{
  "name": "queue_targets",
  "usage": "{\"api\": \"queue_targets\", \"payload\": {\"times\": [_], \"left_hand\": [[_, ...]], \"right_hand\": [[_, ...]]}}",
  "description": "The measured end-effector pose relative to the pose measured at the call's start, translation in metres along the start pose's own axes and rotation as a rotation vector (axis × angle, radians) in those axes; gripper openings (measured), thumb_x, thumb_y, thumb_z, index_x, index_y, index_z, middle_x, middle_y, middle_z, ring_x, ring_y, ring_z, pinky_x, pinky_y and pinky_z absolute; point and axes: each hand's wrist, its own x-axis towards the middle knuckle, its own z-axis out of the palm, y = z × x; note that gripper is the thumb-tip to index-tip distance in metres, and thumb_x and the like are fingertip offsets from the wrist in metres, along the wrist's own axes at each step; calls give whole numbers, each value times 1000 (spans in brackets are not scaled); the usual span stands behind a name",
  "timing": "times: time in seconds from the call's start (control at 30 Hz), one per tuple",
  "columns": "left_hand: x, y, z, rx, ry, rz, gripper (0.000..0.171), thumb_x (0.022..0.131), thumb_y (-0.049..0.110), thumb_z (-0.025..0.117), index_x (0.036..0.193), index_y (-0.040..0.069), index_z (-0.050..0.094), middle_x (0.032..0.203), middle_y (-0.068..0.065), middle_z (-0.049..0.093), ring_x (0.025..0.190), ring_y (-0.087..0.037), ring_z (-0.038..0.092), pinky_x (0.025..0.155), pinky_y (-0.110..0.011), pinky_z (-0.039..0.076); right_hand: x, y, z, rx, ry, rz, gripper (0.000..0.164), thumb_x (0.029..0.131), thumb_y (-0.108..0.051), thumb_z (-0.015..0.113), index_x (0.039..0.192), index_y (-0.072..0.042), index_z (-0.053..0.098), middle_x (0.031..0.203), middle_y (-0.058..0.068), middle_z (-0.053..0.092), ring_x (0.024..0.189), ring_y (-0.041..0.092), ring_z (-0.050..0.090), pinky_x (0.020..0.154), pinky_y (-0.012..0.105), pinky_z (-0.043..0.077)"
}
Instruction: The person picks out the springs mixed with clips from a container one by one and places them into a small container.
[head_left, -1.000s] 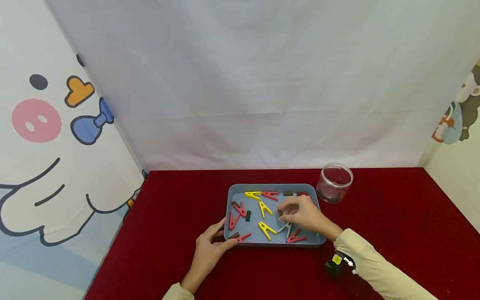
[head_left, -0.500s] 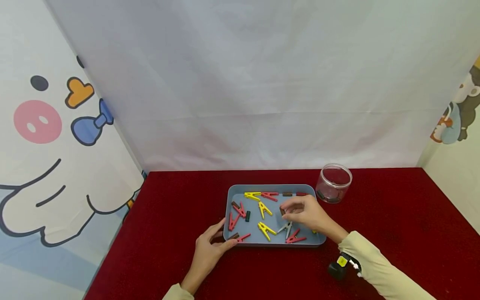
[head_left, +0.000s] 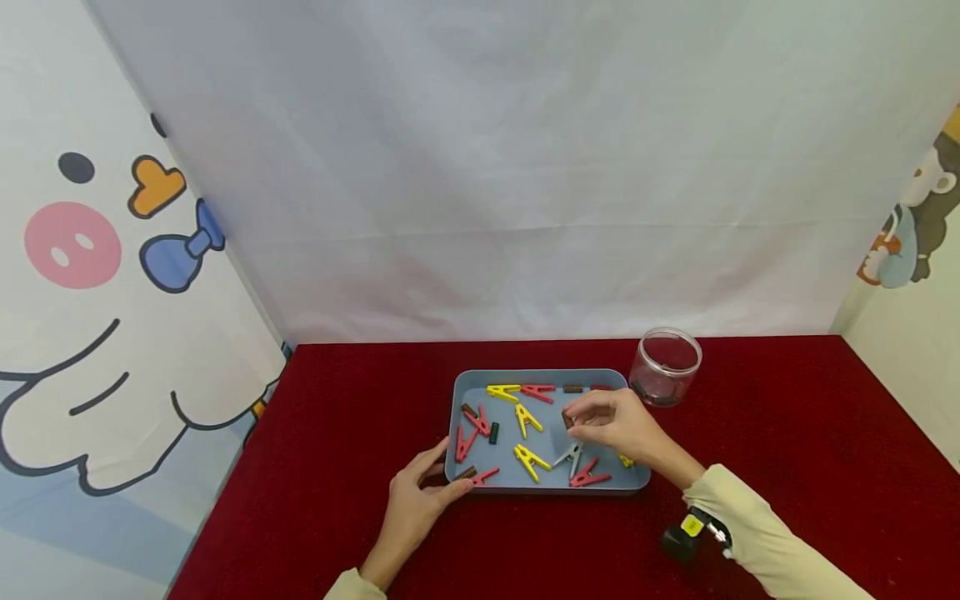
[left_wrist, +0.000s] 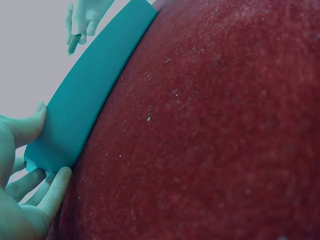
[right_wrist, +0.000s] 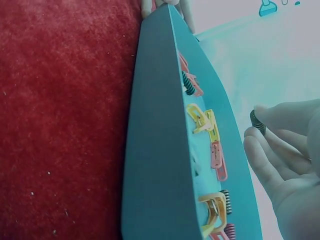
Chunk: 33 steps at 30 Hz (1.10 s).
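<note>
Between thumb and fingertips, my right hand [head_left: 621,427] pinches a small brown spring [head_left: 567,419]. It is held above the blue-grey tray [head_left: 551,490], clear of the tray's rim in the right wrist view. My left hand [head_left: 417,500] grips the tray's near left corner, its thumb at the front wall and its fingers round the side, as the left wrist view shows. Inside the tray lie several red clips [head_left: 587,475], several yellow clips [head_left: 532,461] and a grey clip [head_left: 572,455]. Among them are a dark green spring [head_left: 494,432] and other springs, brown and red; my right hand partly covers a yellow clip.
A clear round jar [head_left: 664,367], without a lid, stands just behind the tray's far right corner, with something dark at its bottom. Red cloth [head_left: 360,417] covers the table, and a white curtain [head_left: 525,167] hangs along the back edge.
My right hand has risen slightly and shifted a little to the right with the brown spring in its fingertips. The left hand stays at the tray's corner.
</note>
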Motion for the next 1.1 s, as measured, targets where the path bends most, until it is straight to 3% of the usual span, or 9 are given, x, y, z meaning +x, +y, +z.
{"api": "queue_targets", "payload": {"times": [0.73, 1.1], "left_hand": [[-1, 1, 2, 38, 11, 1, 67, 75, 9, 80, 135, 2, 51, 128, -19, 55, 105, -35, 57, 71, -19, 51], [-1, 1, 2, 39, 17, 10, 66, 75, 10, 80, 135, 2, 52, 130, -19, 53, 105, -35, 57, 72, -18, 51]], "right_hand": [[-3, -17, -18, -9, 9, 11, 22, 79, -9, 77, 99, -1, 71, 105, 15, 67, 80, 22, 66, 69, 29, 55], [-5, -18, -26, -38, 17, -6, 19, 80, -8, 76, 97, -1, 72, 106, 14, 67, 91, 20, 65, 74, 28, 54]]}}
